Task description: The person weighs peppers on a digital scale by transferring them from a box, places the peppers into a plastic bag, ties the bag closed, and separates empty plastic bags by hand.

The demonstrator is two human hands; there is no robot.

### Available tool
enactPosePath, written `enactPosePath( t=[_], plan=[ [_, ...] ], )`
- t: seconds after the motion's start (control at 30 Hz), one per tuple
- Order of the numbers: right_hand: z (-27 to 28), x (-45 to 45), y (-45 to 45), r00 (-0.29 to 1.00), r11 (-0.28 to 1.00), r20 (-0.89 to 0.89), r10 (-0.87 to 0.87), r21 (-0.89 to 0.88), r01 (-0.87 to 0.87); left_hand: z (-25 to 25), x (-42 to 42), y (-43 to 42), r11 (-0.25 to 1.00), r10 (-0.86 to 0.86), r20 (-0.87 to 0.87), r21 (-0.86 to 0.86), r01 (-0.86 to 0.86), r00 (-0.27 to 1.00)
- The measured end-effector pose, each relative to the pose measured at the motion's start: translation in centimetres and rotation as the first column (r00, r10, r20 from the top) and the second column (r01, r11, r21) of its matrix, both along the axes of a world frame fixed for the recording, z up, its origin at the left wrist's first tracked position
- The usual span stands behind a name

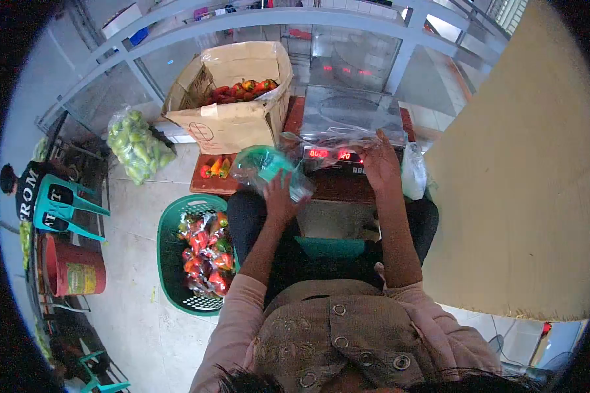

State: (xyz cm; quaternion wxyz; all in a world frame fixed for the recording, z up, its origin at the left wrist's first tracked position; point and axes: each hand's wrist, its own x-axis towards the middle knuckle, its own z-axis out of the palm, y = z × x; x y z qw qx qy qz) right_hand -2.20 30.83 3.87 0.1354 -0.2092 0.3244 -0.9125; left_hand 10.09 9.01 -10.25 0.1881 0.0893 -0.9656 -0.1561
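Note:
My right hand (381, 164) is closed, pinching a thin clear plastic bag (337, 139) that stretches to the left in front of the scale. My left hand (280, 200) is closed at the lower edge of a green-and-clear plastic packet (263, 161); its exact kind is unclear and the fingers are partly blurred. Behind my hands stands a digital scale (351, 111) with red lit digits, partly hidden by the plastic. Several small peppers (216, 167) lie on the red-brown table (206, 185) left of the packet.
A cardboard box (236, 128) holds red peppers. On the floor at left are a green basket (166, 262) of wrapped peppers, a bag of green peppers (134, 144) and a red bucket (78, 262). A person (36, 180) sits far left. A large cardboard sheet (518, 196) stands at right.

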Motion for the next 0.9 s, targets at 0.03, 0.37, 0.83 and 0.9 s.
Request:
enactPosePath(
  t=[0.03,0.37,0.83,0.9],
  plan=[
    [0.0,-0.1,-0.1,0.990,0.970,0.004,0.139,-0.202,-0.135,-0.1,0.3,0.3,1.000,-0.013,0.042,-0.019,0.014,0.999],
    [4.5,1.1,2.7,0.989,0.945,0.102,0.108,-0.318,-0.070,-1.7,-1.0,-1.3,0.992,-0.088,0.124,-0.079,0.098,0.988],
    [6.0,2.0,3.2,0.945,0.856,0.162,0.283,-0.487,-0.173,7.0,-2.1,1.3,0.363,0.163,-0.320,0.899,0.245,0.933],
    [6.8,2.9,2.9,0.940,0.862,0.176,0.293,-0.475,-0.180,7.9,-4.0,1.3,0.215,0.113,-0.402,0.903,0.373,0.909]
  ],
)
